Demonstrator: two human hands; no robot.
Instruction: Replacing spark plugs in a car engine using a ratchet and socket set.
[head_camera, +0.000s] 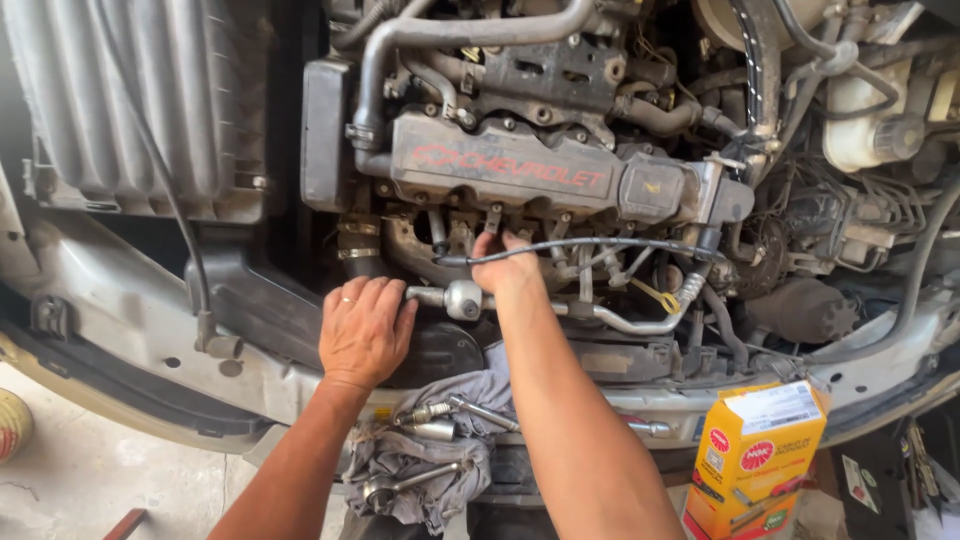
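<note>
The left hand (365, 330) is being laid flat on the dark shroud (445, 352) at the front of the engine bay, fingers spread a little and closed on nothing, the fingertips just touching the end of a silvery metal pipe (560, 308) with a round fitting; the weight appears to be taken there so that the body is being steadied while leaning in. The right hand (503, 268) is being pushed deeper, below the grey valve cover (500, 165) with red lettering, and its fingers are being curled down into the gap by the exhaust manifold (420, 245) (whether anything is gripped there cannot be told, since the fingertips are hidden behind the parts). A thin black cable (600, 243) is being draped across the back of that hand, seemingly just pushed aside by the reach. On the front panel, a grey rag (420, 470) is being used as a tray: ratchet tools and sockets (440, 415) are being kept on it, near the forearms, probably so that nothing rolls off the sloped edge and everything is being kept within easy reach. A yellow and red carton (755, 460) is being stood upright at the right edge of the bay, well apart from both hands. The ribbed grey air-filter housing (130, 100) is being left in place at upper left.
</note>
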